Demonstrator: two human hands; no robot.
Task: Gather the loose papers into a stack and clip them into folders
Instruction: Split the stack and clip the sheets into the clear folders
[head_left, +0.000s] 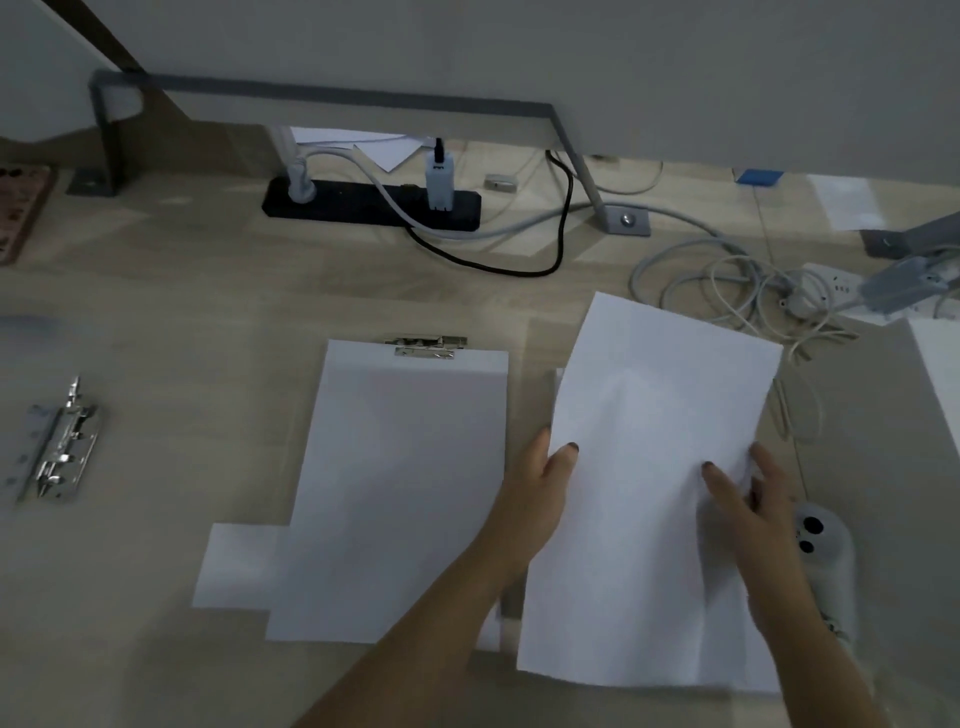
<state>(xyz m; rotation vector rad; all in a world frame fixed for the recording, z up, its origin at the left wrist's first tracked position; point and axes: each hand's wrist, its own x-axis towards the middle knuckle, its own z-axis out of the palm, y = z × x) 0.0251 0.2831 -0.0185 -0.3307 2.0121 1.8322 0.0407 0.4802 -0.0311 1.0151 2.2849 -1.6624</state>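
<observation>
A white sheet of paper (644, 467) is held tilted above the desk at the right. My left hand (540, 493) grips its left edge, thumb on top. My right hand (748, 499) grips its right side, fingers spread over the sheet. Left of it a stack of white paper (400, 493) lies flat under the metal clip (426, 345) of a clipboard folder. Another white sheet (234, 566) pokes out from under that stack at the lower left. A grey folder (872, 441) lies at the right under the held sheet.
A loose metal lever-arch clip (57, 447) lies at the far left. A black power strip (371, 202) with plugs and tangled cables (737, 291) fill the back of the wooden desk. A white controller (826, 551) rests beside my right wrist.
</observation>
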